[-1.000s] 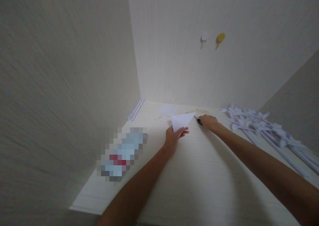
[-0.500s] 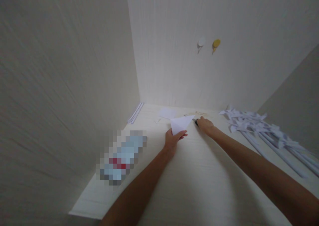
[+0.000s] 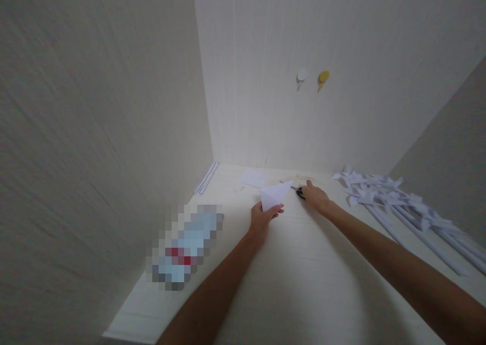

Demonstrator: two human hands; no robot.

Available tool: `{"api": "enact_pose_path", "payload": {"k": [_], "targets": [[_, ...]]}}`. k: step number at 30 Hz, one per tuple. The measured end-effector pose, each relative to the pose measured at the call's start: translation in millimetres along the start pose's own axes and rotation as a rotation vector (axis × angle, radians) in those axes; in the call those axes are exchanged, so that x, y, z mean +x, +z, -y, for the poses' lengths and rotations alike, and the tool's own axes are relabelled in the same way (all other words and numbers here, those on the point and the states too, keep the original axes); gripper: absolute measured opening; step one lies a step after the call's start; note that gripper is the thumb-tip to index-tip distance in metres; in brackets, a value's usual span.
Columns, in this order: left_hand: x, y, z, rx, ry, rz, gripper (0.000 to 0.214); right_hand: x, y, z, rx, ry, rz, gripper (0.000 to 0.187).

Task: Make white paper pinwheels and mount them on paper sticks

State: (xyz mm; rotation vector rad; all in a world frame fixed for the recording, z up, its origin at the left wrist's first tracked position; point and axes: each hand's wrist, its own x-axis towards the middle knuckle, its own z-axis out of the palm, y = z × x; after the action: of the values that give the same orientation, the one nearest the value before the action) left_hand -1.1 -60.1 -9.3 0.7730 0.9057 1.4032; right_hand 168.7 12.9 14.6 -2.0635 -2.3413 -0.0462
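My left hand [image 3: 261,218] pinches a folded white sheet of paper [image 3: 274,195], holding it upright with a pointed corner to the upper right. My right hand [image 3: 316,198] is closed at the black handle of a pair of scissors [image 3: 299,192]. Its metal blades point left, just beside the paper's tip and partly hidden behind it. Some of the handle is covered by my right fingers. Behind my left hand a flat white paper square [image 3: 253,178] lies on the white table [image 3: 296,274].
Several white paper pinwheels on rolled paper sticks [image 3: 395,203] are piled at the right. Paper sticks [image 3: 207,178] lie by the left wall. A blurred-out pale object [image 3: 192,243] lies at the left. White [image 3: 301,75] and yellow hooks [image 3: 323,76] are on the back wall.
My right hand has moved slightly down with the scissors, so more of the black handle and the blades shows. My left hand still holds the paper. The view has tilted up a little.
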Motion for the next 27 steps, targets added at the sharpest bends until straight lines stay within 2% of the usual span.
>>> {"api": "enact_pose_path", "payload": {"k": [8, 12, 13, 15, 17, 19, 23, 27], "targets": [[3, -1.2, 4, 0.026, 0.020, 0.008, 0.018, -19, 6, -5, 0.400, -0.086, -0.159, 0.026], [2, 0.5, 3, 0.051, 0.016, -0.002, 0.019, -44, 18, 10, 0.681, -0.172, -0.089, 0.022], [2, 0.6, 3, 0.066, 0.018, 0.002, 0.019, -50, 20, 15, 0.792, -0.196, -0.060, 0.024], [2, 0.3, 3, 0.107, 0.030, 0.022, 0.019, -62, 25, 24, 1.373, -0.227, 0.079, 0.028], [3, -0.6, 3, 0.171, 0.049, 0.050, 0.019, -70, 27, 33, 1.682, -0.209, 0.188, 0.033], [3, -1.2, 3, 0.256, 0.074, 0.070, 0.019, -73, 27, 38, 1.851, -0.180, 0.241, 0.033], [-1, 1.5, 0, 0.452, 0.103, 0.096, 0.016, -71, 27, 39, 2.099, -0.099, 0.164, 0.023], [-5, 7.6, -1, 0.598, 0.111, 0.160, 0.011, -67, 28, 35, 2.281, 0.048, 0.120, 0.033]]}}
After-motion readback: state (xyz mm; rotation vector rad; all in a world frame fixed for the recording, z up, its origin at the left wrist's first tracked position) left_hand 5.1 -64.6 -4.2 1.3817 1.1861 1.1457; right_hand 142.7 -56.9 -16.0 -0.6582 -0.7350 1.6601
